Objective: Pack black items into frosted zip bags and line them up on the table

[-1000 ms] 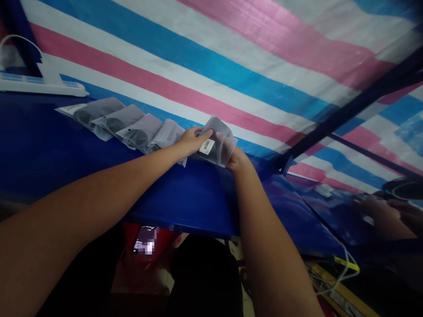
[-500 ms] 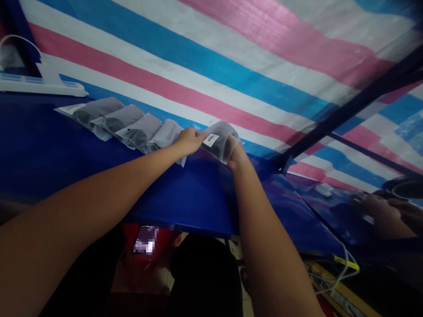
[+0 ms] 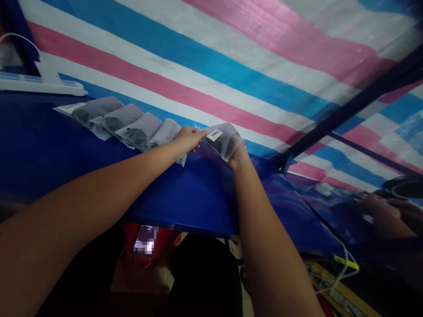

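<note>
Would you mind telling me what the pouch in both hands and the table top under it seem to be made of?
Pouch: seemingly thin frosted plastic film; a dark item shows dimly through it, it creases softly, and it carries a white barcode label.
Table top: hard and glossy blue, perhaps painted or laminated; it mirrors the striped sheet. The material beneath cannot be told.

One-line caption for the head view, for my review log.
Both hands, left hand and right hand, hold a frosted pouch beside a row of pouches on a blue table.
</note>
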Available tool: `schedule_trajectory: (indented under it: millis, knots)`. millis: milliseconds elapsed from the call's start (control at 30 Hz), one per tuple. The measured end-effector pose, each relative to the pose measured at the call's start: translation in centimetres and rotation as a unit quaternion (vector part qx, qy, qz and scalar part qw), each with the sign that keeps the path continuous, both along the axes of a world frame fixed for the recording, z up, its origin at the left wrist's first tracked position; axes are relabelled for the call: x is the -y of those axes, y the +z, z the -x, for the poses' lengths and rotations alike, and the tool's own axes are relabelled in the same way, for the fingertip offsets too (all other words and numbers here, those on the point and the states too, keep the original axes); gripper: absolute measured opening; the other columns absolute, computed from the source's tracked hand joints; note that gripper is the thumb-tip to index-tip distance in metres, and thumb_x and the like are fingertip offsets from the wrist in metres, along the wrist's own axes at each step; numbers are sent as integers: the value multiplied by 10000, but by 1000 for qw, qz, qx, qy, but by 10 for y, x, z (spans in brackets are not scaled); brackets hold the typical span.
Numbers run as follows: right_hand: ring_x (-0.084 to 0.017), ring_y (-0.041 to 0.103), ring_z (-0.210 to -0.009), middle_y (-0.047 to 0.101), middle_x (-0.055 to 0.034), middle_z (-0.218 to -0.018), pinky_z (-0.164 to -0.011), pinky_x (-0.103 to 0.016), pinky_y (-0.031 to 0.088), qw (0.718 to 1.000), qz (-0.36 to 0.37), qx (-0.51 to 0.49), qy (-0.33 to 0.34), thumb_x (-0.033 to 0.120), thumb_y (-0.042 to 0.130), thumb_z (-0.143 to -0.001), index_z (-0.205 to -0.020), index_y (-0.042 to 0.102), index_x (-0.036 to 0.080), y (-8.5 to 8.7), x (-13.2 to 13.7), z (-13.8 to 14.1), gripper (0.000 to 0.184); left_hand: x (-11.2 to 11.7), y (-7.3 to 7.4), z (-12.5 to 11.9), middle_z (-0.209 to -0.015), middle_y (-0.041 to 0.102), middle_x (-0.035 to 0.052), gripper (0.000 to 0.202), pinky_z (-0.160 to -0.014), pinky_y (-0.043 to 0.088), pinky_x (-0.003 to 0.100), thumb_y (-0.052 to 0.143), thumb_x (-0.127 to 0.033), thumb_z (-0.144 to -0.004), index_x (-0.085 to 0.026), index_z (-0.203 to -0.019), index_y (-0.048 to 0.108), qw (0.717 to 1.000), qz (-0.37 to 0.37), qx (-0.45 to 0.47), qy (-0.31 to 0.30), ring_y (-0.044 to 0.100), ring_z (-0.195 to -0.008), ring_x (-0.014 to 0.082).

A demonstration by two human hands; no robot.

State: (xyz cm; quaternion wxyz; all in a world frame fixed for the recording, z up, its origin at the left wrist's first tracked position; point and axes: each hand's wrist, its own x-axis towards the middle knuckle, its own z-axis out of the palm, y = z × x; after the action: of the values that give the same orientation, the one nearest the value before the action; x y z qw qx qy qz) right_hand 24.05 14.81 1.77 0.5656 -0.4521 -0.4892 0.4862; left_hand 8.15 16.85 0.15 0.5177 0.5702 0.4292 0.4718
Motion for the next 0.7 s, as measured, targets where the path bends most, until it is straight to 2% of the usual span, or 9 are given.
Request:
schedule_trajectory:
  millis: [133,233,400,567,700]
  knots:
    - [-246,625,-933,682,-66,-925,-760,-359,546,999,-24,-29,-27,337,672,-642,-885,601,216,3,4,4,280,-2,0,0,-616,531,11,283,-430,373,235,616,-356,-879,-200,-668,509,999,-26,14,30,501,-493,104]
    - [-256,631,-935,688,-65,-942,-732,-356,564,1000,-15,-9,-26,342,670,-625,-913,615,226,3,4,2,315,-1,4,1,-607,512,7,282,-439,378,234,591,-332,-899,-201,-668,498,998,-27,28,57,503,-494,105]
    - [-263,632,-949,684,-67,-939,-722,-362,571,998,60,0,-32,444,658,-680,-976,623,246,-1,3,-10,358,0,12,6,-596,494,11,309,-452,392,244,521,-349,-948,-208,-679,461,994,-20,45,97,511,-516,115]
    - [-227,623,-803,669,-62,-824,-650,-343,558,987,128,-25,-89,409,683,-681,-901,618,237,4,11,-18,287,-7,14,9,-676,522,40,293,-530,458,291,455,-363,-975,-213,-724,458,989,-21,76,125,609,-647,168]
    - [-215,586,-649,640,-60,-688,-521,-330,502,984,165,39,-48,419,721,-659,-877,637,217,14,28,-29,310,-13,15,12,-767,579,67,265,-567,504,300,387,-371,-994,-209,-817,498,986,-8,99,133,623,-688,171]
